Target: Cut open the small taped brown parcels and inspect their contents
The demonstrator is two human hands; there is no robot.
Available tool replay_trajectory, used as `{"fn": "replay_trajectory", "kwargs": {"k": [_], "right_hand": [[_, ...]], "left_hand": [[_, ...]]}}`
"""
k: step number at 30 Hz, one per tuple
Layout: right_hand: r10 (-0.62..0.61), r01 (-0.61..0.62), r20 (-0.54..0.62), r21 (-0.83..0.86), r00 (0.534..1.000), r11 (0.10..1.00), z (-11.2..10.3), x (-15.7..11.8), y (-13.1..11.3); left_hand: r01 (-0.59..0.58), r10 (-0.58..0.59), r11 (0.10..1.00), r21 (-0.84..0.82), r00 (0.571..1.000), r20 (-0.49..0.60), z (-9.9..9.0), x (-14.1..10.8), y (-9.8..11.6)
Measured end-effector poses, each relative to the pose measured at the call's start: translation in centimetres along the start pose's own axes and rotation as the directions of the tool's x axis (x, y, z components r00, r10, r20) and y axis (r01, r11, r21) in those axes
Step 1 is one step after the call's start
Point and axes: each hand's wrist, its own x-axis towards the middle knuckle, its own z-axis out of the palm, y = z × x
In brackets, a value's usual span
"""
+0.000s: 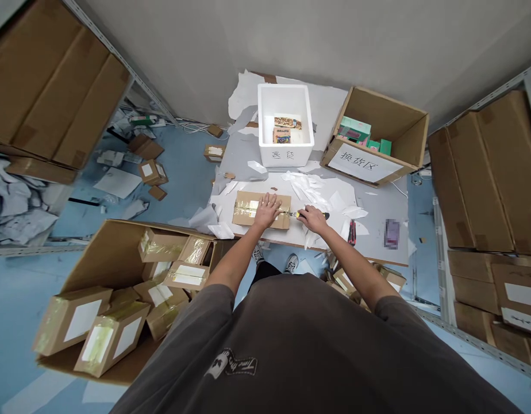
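A taped cardboard box [243, 214] lies flat near the front edge of the table. My left hand [268, 210] rests on top of it, open, with the fingers spread. Closed around a yellow and black box cutter [326, 215], my right hand [312, 219] is just right of the box. The cutter's blade points left and meets the box's right end at the taped seam; how deep it sits I cannot tell. Crumpled white paper [307, 187] lies behind my right hand. A red and black tool [351, 232] lies on the table to the right.
At the back of the table [377, 241] stand a white foam bin [286, 156] with small packages and a labelled carton [377, 172] with green boxes. A large carton of taped boxes [114, 230] is at my left. Shelves with cartons [485, 178] flank both sides.
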Motion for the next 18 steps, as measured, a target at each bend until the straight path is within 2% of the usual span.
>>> {"fn": "replay_trajectory", "kwargs": {"k": [8,18], "right_hand": [[-0.053,0.054,0.008,-0.039,0.999,0.998,-0.6,1.0,0.5],[-0.120,0.119,0.024,0.015,0.993,0.993,-0.9,2.5,1.2]], "left_hand": [[0.006,-0.006,1.000,-0.004,1.000,-0.023,0.2,-0.1,0.1],[0.019,-0.019,1.000,-0.002,1.000,0.011,-0.1,-0.2,0.2]]}}
